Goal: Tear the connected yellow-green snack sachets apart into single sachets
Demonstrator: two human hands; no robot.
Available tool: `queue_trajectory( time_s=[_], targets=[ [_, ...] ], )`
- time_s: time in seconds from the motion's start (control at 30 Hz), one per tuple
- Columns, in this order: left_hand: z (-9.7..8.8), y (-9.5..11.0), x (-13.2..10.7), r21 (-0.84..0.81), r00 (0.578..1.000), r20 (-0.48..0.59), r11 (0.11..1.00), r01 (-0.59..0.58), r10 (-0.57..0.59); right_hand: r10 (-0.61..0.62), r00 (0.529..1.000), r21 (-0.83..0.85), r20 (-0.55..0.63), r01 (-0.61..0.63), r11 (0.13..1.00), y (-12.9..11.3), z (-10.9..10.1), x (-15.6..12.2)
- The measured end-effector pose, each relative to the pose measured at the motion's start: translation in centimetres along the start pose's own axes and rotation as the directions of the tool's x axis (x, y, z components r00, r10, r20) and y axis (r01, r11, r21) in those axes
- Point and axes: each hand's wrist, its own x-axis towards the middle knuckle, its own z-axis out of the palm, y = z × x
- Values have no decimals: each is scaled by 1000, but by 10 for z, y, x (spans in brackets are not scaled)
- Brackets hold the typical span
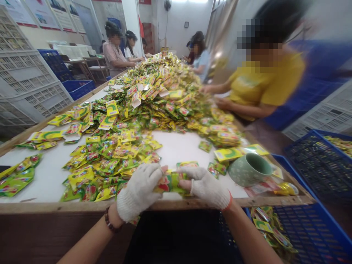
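My left hand (143, 189), in a white knit glove with bare fingertips, closes on the left end of a green and yellow packet (173, 182) with a red print. Gloved the same way, my right hand (205, 185) grips the packet's right end. The packet is held level above the table's front edge; the fingers cover part of it, and I cannot tell if it is one piece or several together. Just left of my left hand lies a loose heap of small sachets (96, 168). Another flat packet (187, 164) lies behind my right hand.
A big mound of sachets (156, 99) covers the wood-rimmed table (176, 145). To the right stand a green patterned cup (249, 169) and yellow card boxes (228, 154). Blue crates (316, 220) sit at the right. A co-worker in yellow (264, 80) works across the right edge.
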Motion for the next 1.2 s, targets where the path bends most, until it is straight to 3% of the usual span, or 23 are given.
queue_trajectory(
  time_s=[0.1,0.27,0.43,0.5,0.57,0.63,0.87,0.97,1.13,1.2],
  targets=[
    [2,2,0,8,999,-33,999,37,-37,7,992,-34,-129,-11,999,0,9,2],
    [6,9,-4,27,993,-101,998,58,-55,64,981,-59,-181,-76,995,1,12,4],
    [10,13,-6,96,994,-105,994,45,-35,-4,965,-274,-261,-70,959,-5,15,8],
    [11,12,-6,91,995,-97,995,33,-25,-49,979,-321,-198,-18,947,-7,15,10],
    [11,9,-6,62,996,-87,997,38,-32,-23,996,-250,-84,1,968,-7,13,11],
    [11,7,-7,42,994,-91,997,69,-65,9,999,-168,-43,-17,986,-6,10,11],
    [15,15,-6,36,976,-180,991,129,-121,-7,958,-372,-285,-104,922,-10,26,13],
    [18,14,-7,44,967,-181,981,188,-177,60,970,-218,-234,-112,970,-12,29,13],
    [18,8,-9,38,949,-141,956,290,-282,131,934,114,-332,-98,989,-7,29,1],
    [19,10,-7,7,950,-145,959,282,-278,161,961,161,-226,-126,979,-6,33,-2]
  ],
)
